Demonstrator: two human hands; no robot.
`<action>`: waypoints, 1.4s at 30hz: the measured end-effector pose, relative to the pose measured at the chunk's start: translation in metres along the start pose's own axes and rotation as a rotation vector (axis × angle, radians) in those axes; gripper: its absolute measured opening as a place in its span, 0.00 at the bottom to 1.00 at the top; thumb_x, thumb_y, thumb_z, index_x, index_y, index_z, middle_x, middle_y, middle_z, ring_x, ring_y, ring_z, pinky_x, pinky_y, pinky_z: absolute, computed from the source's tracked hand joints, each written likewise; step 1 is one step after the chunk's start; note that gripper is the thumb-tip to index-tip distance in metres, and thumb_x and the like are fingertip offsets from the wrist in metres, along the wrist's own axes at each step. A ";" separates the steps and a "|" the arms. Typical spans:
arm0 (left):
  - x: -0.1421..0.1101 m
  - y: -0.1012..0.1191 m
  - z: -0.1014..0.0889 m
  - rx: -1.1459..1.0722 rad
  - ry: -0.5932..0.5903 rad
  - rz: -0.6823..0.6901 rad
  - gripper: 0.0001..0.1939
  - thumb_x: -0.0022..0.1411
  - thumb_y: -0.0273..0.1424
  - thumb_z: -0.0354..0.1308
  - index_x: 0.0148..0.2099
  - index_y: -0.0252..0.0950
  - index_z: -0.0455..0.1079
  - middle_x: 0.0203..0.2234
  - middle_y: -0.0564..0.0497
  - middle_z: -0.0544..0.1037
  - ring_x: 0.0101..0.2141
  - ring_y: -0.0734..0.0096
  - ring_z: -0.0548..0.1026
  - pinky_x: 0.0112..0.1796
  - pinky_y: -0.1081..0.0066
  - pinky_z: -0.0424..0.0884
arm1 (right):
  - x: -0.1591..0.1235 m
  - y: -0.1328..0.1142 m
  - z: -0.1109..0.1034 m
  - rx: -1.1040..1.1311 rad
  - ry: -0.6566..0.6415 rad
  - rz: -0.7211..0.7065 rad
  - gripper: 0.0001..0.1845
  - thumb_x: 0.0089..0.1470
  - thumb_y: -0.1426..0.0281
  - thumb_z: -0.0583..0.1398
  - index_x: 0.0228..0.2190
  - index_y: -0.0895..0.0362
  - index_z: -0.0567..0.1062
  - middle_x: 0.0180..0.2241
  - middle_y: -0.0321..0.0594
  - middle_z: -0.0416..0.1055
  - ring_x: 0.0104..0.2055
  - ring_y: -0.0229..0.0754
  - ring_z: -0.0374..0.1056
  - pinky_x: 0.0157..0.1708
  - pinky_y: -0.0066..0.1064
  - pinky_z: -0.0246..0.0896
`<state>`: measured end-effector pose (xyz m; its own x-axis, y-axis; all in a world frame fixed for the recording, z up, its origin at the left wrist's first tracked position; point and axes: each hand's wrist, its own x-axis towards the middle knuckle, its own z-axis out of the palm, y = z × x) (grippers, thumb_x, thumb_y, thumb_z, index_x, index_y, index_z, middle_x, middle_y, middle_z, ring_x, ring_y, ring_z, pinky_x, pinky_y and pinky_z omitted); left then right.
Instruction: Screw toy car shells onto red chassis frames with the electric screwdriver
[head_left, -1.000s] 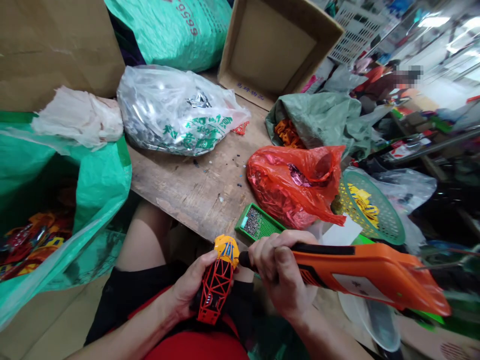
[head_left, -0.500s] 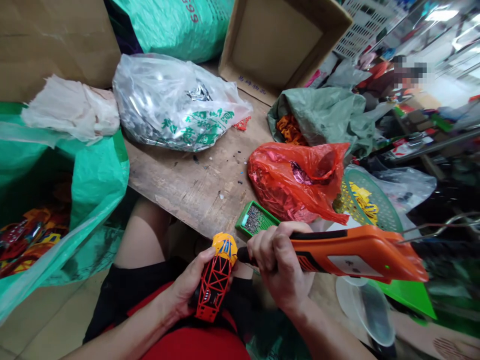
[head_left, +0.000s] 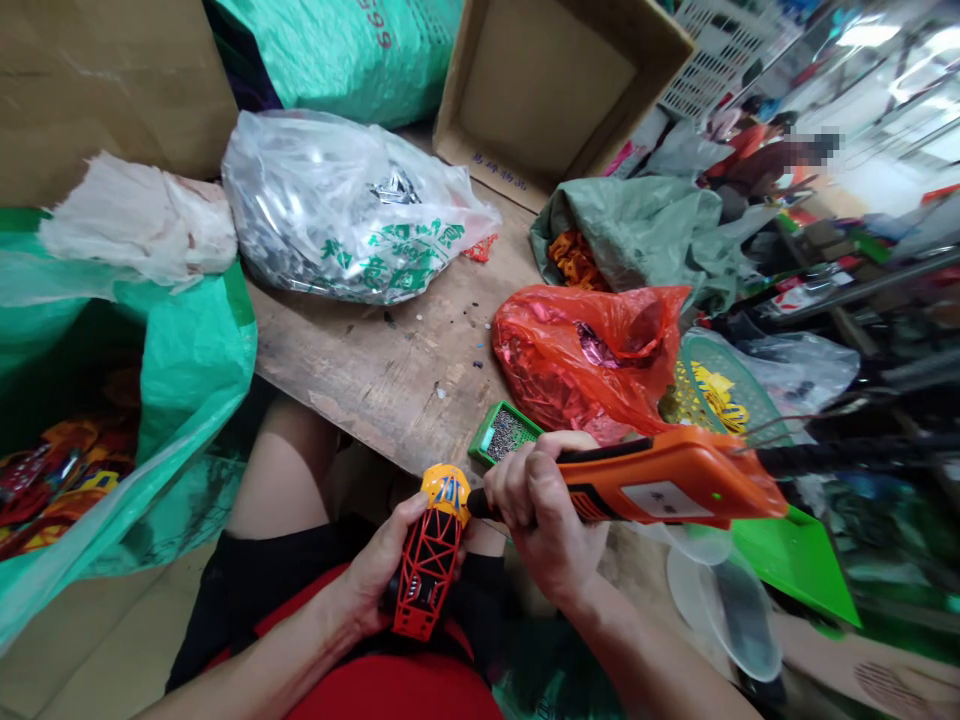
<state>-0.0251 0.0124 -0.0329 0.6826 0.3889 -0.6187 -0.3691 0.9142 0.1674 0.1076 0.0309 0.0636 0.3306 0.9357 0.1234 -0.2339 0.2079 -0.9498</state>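
My left hand (head_left: 375, 580) is wrapped round a red lattice toy part with a yellow cap (head_left: 433, 560), holding it upright over my lap. In my right hand (head_left: 544, 520) I grip an orange electric screwdriver (head_left: 660, 490); its black tip touches the yellow cap. Its cord runs off to the right. Just behind my hands, at the table's front edge, sits a small green tray of screws (head_left: 504, 434).
On the wooden table (head_left: 375, 370) lie a clear bag of metal parts (head_left: 337, 210), a red bag (head_left: 585, 360), a grey-green bag (head_left: 637, 230), a green basket (head_left: 727, 385) and a cardboard box (head_left: 547, 80). A green sack of toys (head_left: 97, 420) stands at my left. A person sits far right.
The screwdriver's rear end has swung upward and inward while its tip stays at the yellow cap. My left hand keeps the toy part in place.
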 end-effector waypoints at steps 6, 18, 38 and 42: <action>0.004 -0.002 -0.003 -0.021 -0.064 0.027 0.30 0.60 0.53 0.63 0.41 0.26 0.81 0.25 0.45 0.80 0.24 0.70 0.75 0.30 0.73 0.72 | 0.013 -0.011 -0.001 -0.039 0.039 -0.044 0.09 0.62 0.63 0.65 0.36 0.52 0.70 0.15 0.20 0.57 0.13 0.30 0.53 0.18 0.24 0.57; 0.003 0.004 -0.006 0.012 -0.096 -0.043 0.34 0.52 0.55 0.69 0.40 0.25 0.82 0.25 0.46 0.79 0.26 0.71 0.76 0.28 0.76 0.71 | 0.057 -0.017 -0.052 -0.103 0.212 -0.219 0.15 0.56 0.65 0.70 0.31 0.54 0.69 0.14 0.21 0.58 0.13 0.30 0.54 0.17 0.24 0.56; 0.005 0.002 -0.014 0.043 -0.090 -0.032 0.32 0.58 0.55 0.64 0.41 0.26 0.82 0.26 0.45 0.79 0.28 0.69 0.75 0.31 0.74 0.72 | 0.060 0.005 -0.063 -0.054 0.205 -0.176 0.14 0.57 0.64 0.69 0.33 0.54 0.69 0.14 0.22 0.60 0.13 0.30 0.56 0.16 0.23 0.57; 0.004 0.001 -0.014 0.038 -0.087 -0.031 0.32 0.58 0.55 0.65 0.41 0.26 0.82 0.26 0.45 0.79 0.27 0.70 0.75 0.32 0.74 0.72 | 0.059 0.007 -0.064 -0.067 0.191 -0.192 0.13 0.59 0.65 0.68 0.32 0.54 0.69 0.15 0.22 0.60 0.14 0.30 0.56 0.16 0.23 0.58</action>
<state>-0.0315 0.0135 -0.0464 0.7462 0.3671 -0.5553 -0.3238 0.9290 0.1790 0.1836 0.0696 0.0458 0.5310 0.8089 0.2525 -0.0918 0.3511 -0.9318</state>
